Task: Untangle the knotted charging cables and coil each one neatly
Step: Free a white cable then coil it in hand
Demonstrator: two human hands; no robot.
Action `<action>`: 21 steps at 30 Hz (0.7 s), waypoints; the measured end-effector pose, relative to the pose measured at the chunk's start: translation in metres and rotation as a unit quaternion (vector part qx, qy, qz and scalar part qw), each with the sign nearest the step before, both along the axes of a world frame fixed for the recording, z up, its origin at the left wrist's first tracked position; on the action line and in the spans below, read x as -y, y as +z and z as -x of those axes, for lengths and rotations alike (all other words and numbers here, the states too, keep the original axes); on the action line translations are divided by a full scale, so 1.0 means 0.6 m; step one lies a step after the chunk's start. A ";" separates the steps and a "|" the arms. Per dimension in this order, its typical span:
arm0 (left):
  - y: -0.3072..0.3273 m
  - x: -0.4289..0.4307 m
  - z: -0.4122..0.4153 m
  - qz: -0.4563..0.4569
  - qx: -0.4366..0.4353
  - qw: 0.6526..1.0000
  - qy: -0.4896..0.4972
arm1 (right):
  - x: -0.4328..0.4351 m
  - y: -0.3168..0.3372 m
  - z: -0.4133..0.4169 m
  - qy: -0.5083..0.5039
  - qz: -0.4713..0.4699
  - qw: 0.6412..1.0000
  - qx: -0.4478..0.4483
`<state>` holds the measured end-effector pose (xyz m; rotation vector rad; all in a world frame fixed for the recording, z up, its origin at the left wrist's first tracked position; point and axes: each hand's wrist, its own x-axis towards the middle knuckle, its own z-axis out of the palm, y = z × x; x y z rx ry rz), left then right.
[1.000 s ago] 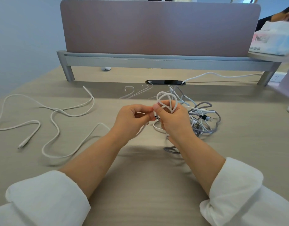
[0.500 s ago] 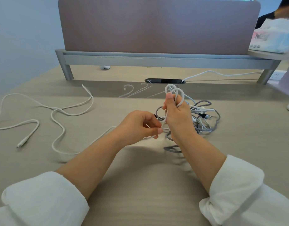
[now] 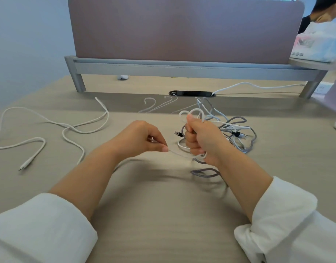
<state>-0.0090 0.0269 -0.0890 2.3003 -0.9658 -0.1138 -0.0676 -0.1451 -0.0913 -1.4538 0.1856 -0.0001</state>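
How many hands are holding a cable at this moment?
2: the left hand pinches a white strand beside the tangle; the right hand grips its white loops.

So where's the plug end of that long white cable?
In the head view, the plug lies on the desk at the far left, well left of the left hand, far from the tangle.

Your desk [image 3: 163, 215] is pale wood-grain laminate. At the left of the frame a white cable [image 3: 68, 127] sprawls over it in loose bends, its plug end lying at lower left. Right of centre a tangle of cables [image 3: 239, 133], white and grey braided, rests on it. Near the top, the grey legs of a divider frame [image 3: 78, 80] stand on it. Between them is a black grommet slot [image 3: 191, 93], and a white lead [image 3: 243, 83] runs right from it.
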 end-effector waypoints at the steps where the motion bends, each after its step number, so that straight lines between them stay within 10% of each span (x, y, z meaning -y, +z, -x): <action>1: 0.001 -0.003 -0.003 0.023 0.006 1.000 -0.006 | 0.000 -0.002 0.000 0.009 0.028 0.999 -0.018; 9: -0.008 0.022 0.018 0.153 0.089 0.984 -0.035 | -0.020 -0.012 0.006 0.062 0.248 0.966 0.029; 21: 0.000 -0.004 -0.011 0.315 -0.013 0.946 0.075 | -0.024 -0.007 0.009 0.083 0.164 0.983 0.009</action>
